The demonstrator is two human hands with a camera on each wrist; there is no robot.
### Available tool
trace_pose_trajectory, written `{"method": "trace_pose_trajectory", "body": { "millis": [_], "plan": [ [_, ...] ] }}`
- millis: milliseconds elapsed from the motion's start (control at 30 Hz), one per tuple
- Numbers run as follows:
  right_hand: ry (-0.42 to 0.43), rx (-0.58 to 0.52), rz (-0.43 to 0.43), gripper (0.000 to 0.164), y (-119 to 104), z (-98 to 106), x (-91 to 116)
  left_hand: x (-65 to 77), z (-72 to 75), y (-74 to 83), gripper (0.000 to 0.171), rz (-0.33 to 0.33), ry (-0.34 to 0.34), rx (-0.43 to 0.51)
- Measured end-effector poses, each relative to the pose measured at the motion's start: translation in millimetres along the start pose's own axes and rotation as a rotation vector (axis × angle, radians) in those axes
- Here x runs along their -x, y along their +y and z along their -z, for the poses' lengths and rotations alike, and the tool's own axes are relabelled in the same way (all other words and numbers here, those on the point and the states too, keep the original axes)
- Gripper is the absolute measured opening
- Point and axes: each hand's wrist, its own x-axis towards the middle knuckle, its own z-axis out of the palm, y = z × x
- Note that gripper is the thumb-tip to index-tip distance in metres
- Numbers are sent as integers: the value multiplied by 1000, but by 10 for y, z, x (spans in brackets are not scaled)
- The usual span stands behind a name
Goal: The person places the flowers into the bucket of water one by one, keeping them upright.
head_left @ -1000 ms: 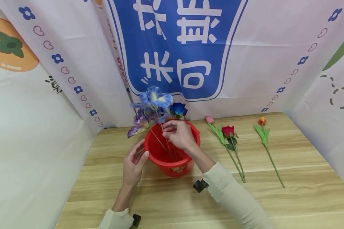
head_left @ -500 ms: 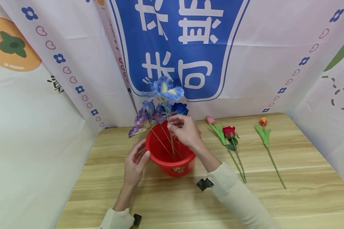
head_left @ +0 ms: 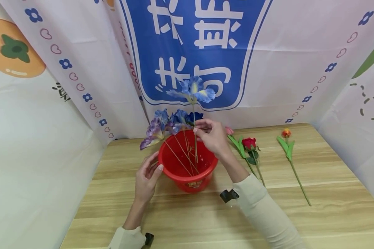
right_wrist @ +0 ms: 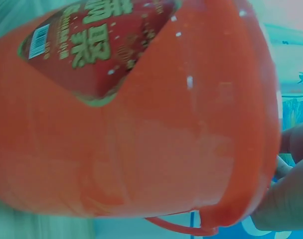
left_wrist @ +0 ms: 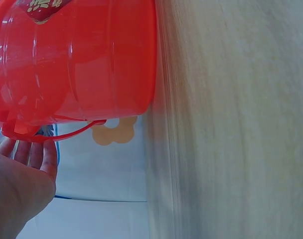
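A red plastic bucket (head_left: 182,183) stands upright on the wooden table. My left hand (head_left: 146,181) grips its left rim, with the fingers near the handle's end in the left wrist view. Above the opening my right hand (head_left: 215,138) pinches the stem of a blue artificial iris (head_left: 193,90) with a yellow centre. The stem's lower end is within the bucket's mouth. Purple-blue irises (head_left: 156,129) and a darker blue flower (head_left: 196,117) also stand in the bucket, leaning on its back rim. The right wrist view shows mostly the bucket wall and part of the right fingers.
To the right on the table (head_left: 327,180) lie a pink tulip (head_left: 229,130), partly behind the right hand and arm, a red rose (head_left: 248,143) and an orange tulip (head_left: 286,132). A printed cloth backdrop (head_left: 277,83) rises behind the bucket.
The right hand has moved right and slightly up with the blue iris, drawing it apart from the other flowers. The left hand stays on the bucket rim.
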Motion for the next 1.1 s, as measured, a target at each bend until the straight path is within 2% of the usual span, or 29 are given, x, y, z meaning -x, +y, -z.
{"method": "trace_pose_trajectory", "body": {
  "millis": [333, 600, 700, 933, 1100],
  "plan": [
    [-26, 99, -20, 21, 150, -62, -49, 6, -9, -16, 49, 14, -5, -10],
    [-88, 309, -14, 22, 134, -93, -77, -1, -18, -11, 48, 10, -3, -5],
    [-117, 351, -27, 22, 125, -90, -86, 2, -19, -16, 48, 7, -1, 5],
    [-146, 279, -66, 25, 83, 2, -20, 8, -19, -20, 48, -12, 0, 5],
    [-131, 204, -52, 31, 51, 152, 69, 2, -26, -15, 48, -21, 8, 4]
  ]
}}
